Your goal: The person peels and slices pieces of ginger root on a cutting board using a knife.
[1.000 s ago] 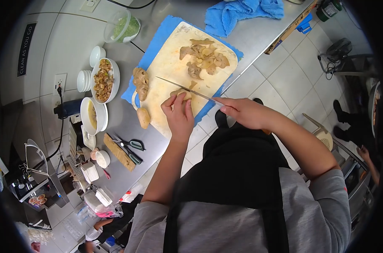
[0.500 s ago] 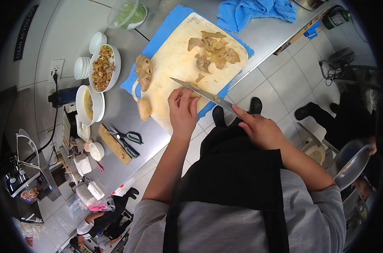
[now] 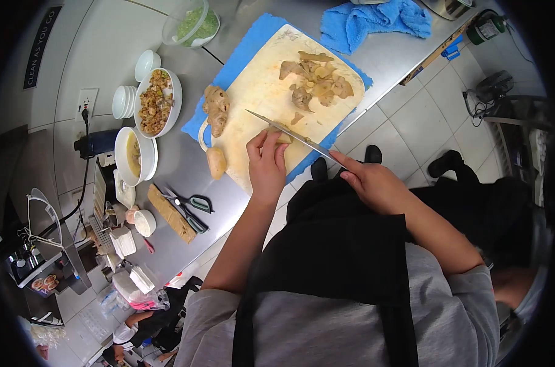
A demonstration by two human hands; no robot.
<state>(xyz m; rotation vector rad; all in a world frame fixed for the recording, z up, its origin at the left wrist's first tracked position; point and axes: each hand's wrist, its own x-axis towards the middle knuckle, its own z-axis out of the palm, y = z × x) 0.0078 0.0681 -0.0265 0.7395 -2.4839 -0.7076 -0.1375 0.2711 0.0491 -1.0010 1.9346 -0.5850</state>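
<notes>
Still pinching the pale ginger piece (image 3: 283,139) on the near edge of the cutting board (image 3: 259,79) with the left hand (image 3: 268,162); clasping the knife (image 3: 311,145) in the right hand (image 3: 371,180), having turned it from broadside to nearly edge-on, seemingly mid-trim.

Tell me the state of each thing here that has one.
Left hand: holding the pale piece
Right hand: gripping the knife
Knife: unsheathed, blade over the board
Peelings: loosely heaped
Cutting board: flat, partly covered
Towel: crumpled
Scissors: lying, handles apart
Small bowls: stacked
Oval dish: holding chopped food
Power plug: plugged in
</notes>
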